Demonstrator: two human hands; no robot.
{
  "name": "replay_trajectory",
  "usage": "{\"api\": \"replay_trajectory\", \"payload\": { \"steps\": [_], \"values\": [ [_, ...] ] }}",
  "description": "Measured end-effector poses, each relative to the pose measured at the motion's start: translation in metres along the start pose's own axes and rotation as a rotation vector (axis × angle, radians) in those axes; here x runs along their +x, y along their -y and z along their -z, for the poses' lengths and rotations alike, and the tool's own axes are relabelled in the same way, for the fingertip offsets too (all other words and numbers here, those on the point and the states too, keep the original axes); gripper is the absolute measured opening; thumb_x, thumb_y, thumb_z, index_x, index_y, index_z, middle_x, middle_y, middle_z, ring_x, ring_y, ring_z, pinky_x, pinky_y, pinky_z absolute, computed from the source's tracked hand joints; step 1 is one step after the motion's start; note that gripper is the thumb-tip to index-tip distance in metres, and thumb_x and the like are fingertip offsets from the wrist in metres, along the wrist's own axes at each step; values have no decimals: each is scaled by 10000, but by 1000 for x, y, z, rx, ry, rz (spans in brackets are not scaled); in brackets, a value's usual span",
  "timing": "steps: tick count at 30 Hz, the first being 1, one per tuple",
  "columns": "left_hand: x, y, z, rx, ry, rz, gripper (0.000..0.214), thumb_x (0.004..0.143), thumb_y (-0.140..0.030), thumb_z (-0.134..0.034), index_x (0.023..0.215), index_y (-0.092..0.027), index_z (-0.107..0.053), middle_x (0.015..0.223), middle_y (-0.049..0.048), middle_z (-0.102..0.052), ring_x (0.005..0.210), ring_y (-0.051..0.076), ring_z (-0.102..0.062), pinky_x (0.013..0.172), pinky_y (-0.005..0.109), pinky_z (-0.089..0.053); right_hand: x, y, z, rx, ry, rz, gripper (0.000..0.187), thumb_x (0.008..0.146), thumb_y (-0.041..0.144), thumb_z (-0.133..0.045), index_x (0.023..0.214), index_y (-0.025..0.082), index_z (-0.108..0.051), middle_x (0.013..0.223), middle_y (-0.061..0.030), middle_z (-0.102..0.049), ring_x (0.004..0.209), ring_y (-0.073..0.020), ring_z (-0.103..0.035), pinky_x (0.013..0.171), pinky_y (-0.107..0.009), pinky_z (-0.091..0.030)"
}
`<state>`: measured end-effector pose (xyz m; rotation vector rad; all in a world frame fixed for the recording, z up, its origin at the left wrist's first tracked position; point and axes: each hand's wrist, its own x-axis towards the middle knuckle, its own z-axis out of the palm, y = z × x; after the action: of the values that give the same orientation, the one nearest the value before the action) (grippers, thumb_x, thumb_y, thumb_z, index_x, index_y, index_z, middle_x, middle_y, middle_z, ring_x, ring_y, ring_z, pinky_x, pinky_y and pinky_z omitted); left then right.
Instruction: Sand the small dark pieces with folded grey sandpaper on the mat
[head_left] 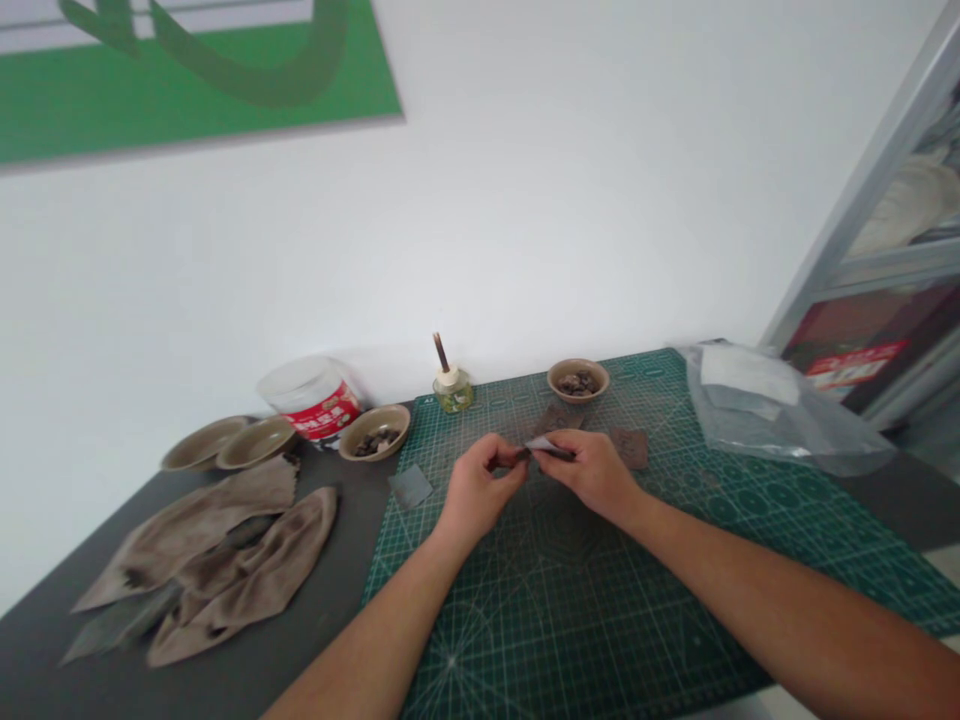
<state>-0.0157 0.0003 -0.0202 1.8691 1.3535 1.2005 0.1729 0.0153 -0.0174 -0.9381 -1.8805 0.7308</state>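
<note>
Mat [499,625]: dark green, pale grid, printed rays, circles and hexagons.
Bench [330,590]: uniform dark grey.
Sheet [543,443] in the right fingers [571,476]: pale grey, dark along the lower edge.
Small piece [523,454] at the left fingers [507,483]: dark; exact shade blurred.
Flat pieces [630,449]: dull reddish brown, darker marks.
Square [411,487]: grey.
Bowls [577,395]: brownish tan; lumps [377,441] in two, mottled dark brown with paler bits.
Cloth [259,585]: greyish brown, darker patches.
Tub [304,378]: whitish; red label [324,412], white lettering.
Bottle [454,399]: yellow-green; cream cap [448,376], brown sticks [440,350].
Bag [810,440]: clear, white panel [750,378] showing.
Wall [540,220]: white, from where I stand.
Poster [360,80]: green, darker green brushstroke [262,88], pale band striped grey.
</note>
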Motion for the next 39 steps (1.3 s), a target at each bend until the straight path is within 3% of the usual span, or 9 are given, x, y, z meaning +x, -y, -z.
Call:
{"api": "replay_trajectory", "payload": {
  "steps": [4,26,34,39],
  "values": [
    [1,-1,0,-42,-7,14,121,754,-281,-652,788,-173,-609,730,-3,-615,692,129,-579,655,233,-465,1,-3,1,-42,-23,-72,203,852,338,-586,851,198,-733,715,5,-690,657,-151,-610,608,-235,-425],
    [1,-1,-1,-98,33,52,114,769,-267,-637,810,-181,-575,700,-21,-585,644,111,-547,611,213,-431,-1,-1,-2,-35,-22,-31,175,856,294,-576,865,193,-719,732,6,-682,677,-157,-605,624,-241,-429],
    [1,3,-2,-35,14,53,110,750,-263,-636,748,-180,-563,665,-31,-570,615,108,-533,579,209,-405,-3,3,-4,-9,-19,98,197,844,224,-592,995,228,-720,966,-28,-721,889,-188,-659,810,-281,-491],
    [2,0,-3,4,0,54,109,730,-246,-637,722,-181,-551,647,-39,-554,599,104,-516,565,204,-389,-4,1,-6,1,-23,101,223,831,216,-611,1024,236,-720,1036,-44,-717,958,-201,-662,874,-314,-502]
  ]
}}
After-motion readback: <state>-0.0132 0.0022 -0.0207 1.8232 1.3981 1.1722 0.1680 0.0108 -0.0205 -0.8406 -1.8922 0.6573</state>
